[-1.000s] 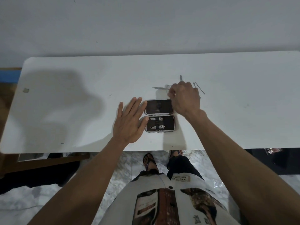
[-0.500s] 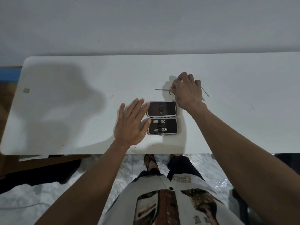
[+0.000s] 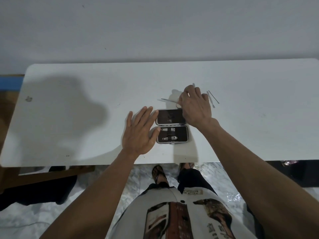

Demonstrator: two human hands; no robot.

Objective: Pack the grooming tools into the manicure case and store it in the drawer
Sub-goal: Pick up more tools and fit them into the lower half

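The manicure case (image 3: 172, 126) lies open on the white table (image 3: 86, 109), two halves with dark lining. Its near half holds two nail clippers (image 3: 169, 134) under straps. My left hand (image 3: 139, 131) rests flat on the table against the case's left edge, fingers spread. My right hand (image 3: 195, 106) hovers just behind the far half, fingers closed on small scissors (image 3: 170, 100) whose blades point left and lift off the table. Two thin metal tools (image 3: 213, 97) lie right of that hand, and a tool tip (image 3: 193, 85) shows behind its fingers.
The table's near edge runs just in front of the case. A wall stands right behind the table. A wooden piece (image 3: 51, 175) sits under the table at the left. My legs and sandalled feet (image 3: 159, 175) stand on a marble floor.
My right hand reached back over the loose tools, then came slightly toward the case with the scissors pinched and raised. My left hand stayed beside the case.
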